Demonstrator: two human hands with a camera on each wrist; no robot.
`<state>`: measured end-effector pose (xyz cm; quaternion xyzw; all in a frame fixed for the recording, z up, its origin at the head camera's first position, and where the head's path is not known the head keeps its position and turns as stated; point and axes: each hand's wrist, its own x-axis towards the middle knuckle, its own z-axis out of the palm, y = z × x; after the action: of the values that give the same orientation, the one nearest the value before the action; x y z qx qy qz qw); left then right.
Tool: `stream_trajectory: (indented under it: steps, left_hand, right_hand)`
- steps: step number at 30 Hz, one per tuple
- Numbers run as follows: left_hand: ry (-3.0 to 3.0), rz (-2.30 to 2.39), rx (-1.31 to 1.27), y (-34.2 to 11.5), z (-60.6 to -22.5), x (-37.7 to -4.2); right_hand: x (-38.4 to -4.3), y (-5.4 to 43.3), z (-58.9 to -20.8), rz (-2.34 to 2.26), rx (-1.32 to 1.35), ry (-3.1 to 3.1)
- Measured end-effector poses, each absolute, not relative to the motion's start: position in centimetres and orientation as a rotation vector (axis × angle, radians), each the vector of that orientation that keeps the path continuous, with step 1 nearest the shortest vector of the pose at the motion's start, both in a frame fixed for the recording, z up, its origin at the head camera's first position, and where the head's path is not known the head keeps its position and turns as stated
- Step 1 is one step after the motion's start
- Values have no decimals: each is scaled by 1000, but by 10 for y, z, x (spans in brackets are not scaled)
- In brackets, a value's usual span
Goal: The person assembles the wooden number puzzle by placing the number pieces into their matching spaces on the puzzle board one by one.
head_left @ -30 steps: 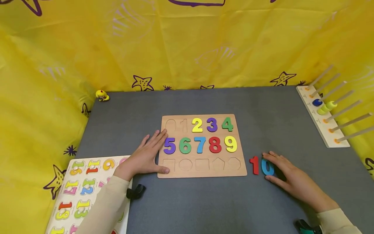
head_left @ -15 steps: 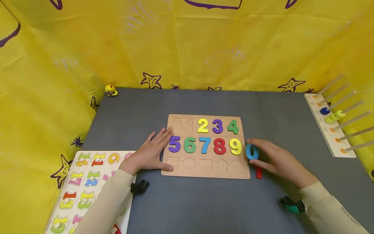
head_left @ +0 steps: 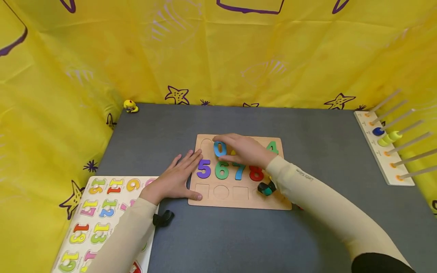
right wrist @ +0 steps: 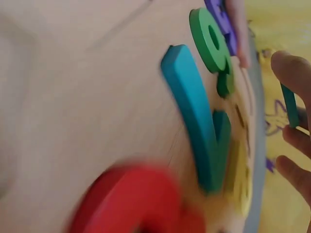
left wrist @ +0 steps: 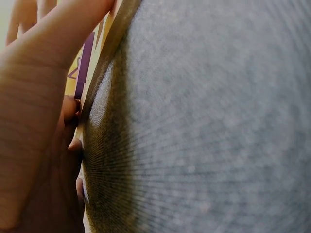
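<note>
My right hand (head_left: 247, 151) pinches a blue number zero (head_left: 216, 149) between thumb and fingers, tilted and raised over the top row of a wooden number puzzle board (head_left: 235, 203). Just left of it lies the bare zero-shaped recess (head_left: 206, 141). In the right wrist view the zero (right wrist: 289, 104) shows edge-on in my fingers. My left hand (head_left: 175, 181) lies with spread, straight fingers on the board's left edge. Purple five (head_left: 207, 172), green six (head_left: 217, 171), blue seven (head_left: 240, 172) and red eight (head_left: 256, 174) sit in the middle row. My right hand and arm hide the two, three and nine.
Under my left forearm lies a white puzzle board (head_left: 112, 182) with knobbed number pieces. A pegged bead stand (head_left: 385, 151) is at the right, and a small yellow figure (head_left: 130, 106) at the back left corner. A red bit (head_left: 300, 207) peeks from behind my right forearm.
My right hand has picked up the zero from the table right of the board and carried it left over the top row. My left hand stays on the board's edge.
</note>
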<state>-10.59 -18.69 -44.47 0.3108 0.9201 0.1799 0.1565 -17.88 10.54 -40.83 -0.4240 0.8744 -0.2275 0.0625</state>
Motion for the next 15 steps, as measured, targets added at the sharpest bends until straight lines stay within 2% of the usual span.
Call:
stream_trajectory:
  steps: [6,15]
  left_hand:
    - [2626,517,879,-189,-444,-105]
    - [2635,526,919,-190,-443,-106]
  right_hand:
    - [-203,67,-425,-551,-1229,2608]
    - [-213,51,-430,-539,-1187,2661]
